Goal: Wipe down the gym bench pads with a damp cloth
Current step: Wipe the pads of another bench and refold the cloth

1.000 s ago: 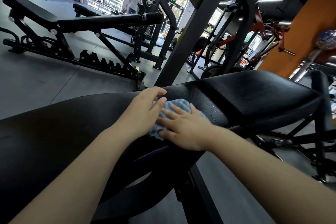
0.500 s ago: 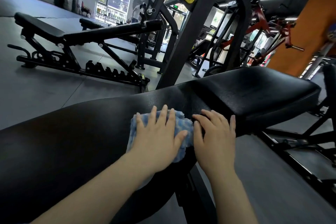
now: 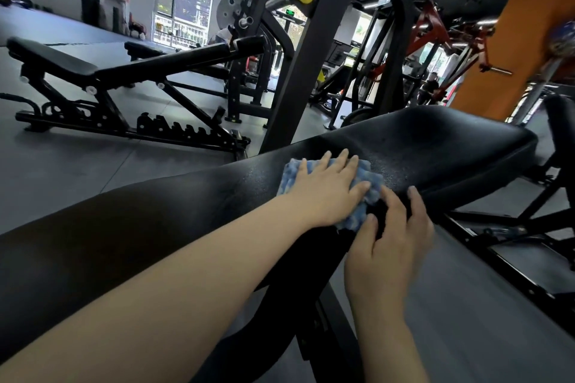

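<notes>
Cloth (image 3: 367, 193) sits on bench pad (image 3: 186, 214) by the seat seam, my left hand (image 3: 326, 193) flat on it, fingers straight, for even wiping pressure. Right hand (image 3: 389, 246), fingers loosely spread, touches the pad's near edge, likely bracing.

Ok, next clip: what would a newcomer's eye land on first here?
The blue cloth in the middle, pressed flat onto the black bench pad by the left hand, with the right hand at the pad's near edge beside it. Behind, a second bench at left and an orange wall at right.
</notes>
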`<state>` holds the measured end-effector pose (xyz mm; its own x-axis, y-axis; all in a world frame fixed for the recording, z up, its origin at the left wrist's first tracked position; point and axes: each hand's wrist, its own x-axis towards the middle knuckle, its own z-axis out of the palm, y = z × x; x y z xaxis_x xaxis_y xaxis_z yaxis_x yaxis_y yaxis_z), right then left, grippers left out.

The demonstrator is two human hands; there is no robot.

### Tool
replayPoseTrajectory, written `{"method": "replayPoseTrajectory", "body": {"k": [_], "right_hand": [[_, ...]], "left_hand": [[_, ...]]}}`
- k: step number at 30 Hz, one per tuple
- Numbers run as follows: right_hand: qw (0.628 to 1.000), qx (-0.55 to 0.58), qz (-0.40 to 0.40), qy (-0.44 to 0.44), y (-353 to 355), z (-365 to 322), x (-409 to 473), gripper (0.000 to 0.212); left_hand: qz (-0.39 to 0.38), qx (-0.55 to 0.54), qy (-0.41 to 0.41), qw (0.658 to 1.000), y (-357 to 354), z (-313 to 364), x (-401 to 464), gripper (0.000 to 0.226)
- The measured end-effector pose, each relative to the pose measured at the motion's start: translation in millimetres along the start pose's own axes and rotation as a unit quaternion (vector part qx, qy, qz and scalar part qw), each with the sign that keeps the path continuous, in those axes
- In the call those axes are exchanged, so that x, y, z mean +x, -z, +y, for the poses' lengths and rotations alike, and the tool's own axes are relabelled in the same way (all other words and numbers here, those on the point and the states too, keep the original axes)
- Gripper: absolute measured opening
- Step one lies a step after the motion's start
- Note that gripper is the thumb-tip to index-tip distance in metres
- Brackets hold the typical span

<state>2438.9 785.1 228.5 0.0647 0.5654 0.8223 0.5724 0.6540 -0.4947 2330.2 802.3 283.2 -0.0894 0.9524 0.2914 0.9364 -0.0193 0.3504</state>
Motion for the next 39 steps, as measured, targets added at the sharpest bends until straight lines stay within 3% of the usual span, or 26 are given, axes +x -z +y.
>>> {"method": "replayPoseTrajectory", "body": {"k": [4,7,14,19,24,27,30,32,34,39], "right_hand": [[0.998,0.029,-0.005,-0.061,2,-2,0,0.042],[0.997,0.033,-0.009,-0.065,4,-7,-1,0.033],[0.999,-0.011,-0.035,-0.009,2,-20,-26,0.030],[0.995,-0.048,-0.053,0.067,-7,-35,-41,0.024],[0.987,-0.097,-0.073,0.109,-13,-46,-54,0.032],[0.985,-0.117,-0.078,0.102,-18,-49,-61,0.037],[0.988,-0.132,-0.061,0.060,-21,-53,-67,0.039],[0.988,-0.139,-0.055,0.021,-22,-58,-70,0.042],[0.988,-0.142,-0.056,-0.007,-24,-62,-76,0.045],[0.990,-0.082,-0.079,-0.080,-25,-73,-91,0.056]], "left_hand": [[0.018,0.036,-0.079,0.996,0,8,-2,0.056],[0.015,0.065,-0.089,0.994,-1,-2,-15,0.056],[-0.005,0.110,-0.087,0.990,-3,-31,-64,0.063],[-0.009,0.140,-0.128,0.982,-7,-71,-95,0.077],[-0.055,0.062,-0.150,0.985,3,-123,-96,0.059],[-0.062,0.044,-0.086,0.993,3,-161,-78,0.061],[-0.038,0.040,0.078,0.995,2,-185,-66,0.061],[-0.024,0.043,0.144,0.988,2,-181,-68,0.058],[-0.030,0.044,0.117,0.992,0,-167,-78,0.058],[-0.044,0.058,-0.088,0.993,1,-110,-87,0.057]]}}
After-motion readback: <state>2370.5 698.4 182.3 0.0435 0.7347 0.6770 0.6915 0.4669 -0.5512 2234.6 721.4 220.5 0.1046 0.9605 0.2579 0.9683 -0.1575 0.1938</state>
